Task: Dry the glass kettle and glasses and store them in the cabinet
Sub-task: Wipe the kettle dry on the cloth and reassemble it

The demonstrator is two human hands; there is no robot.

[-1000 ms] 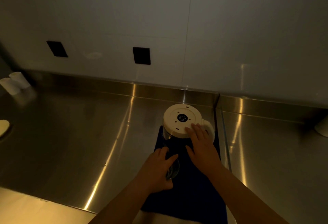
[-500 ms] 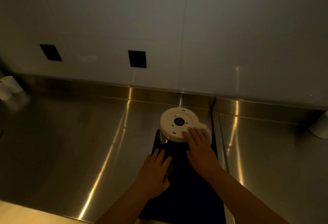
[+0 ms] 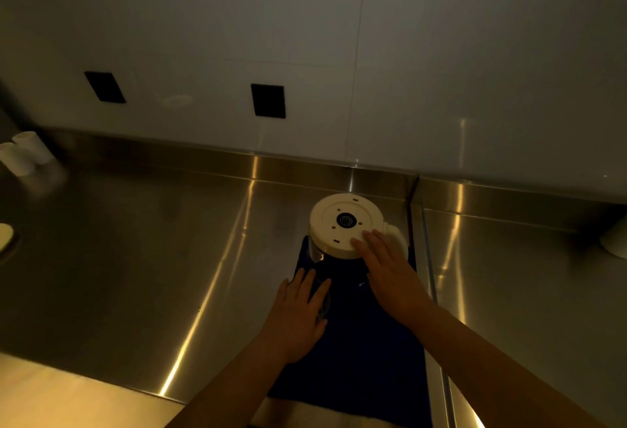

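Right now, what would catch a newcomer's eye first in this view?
The white kettle base, turned bottom up on a dark blue cloth on the steel counter near the back wall. The right hand lies on its rim; the left hand rests over a glass on the cloth. Two black sockets mark the wall.

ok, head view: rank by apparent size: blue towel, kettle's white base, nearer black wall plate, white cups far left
1. blue towel
2. kettle's white base
3. black wall plate
4. white cups, though they stand farther off, at the frame's edge, so 3 versus 4 is unsure.
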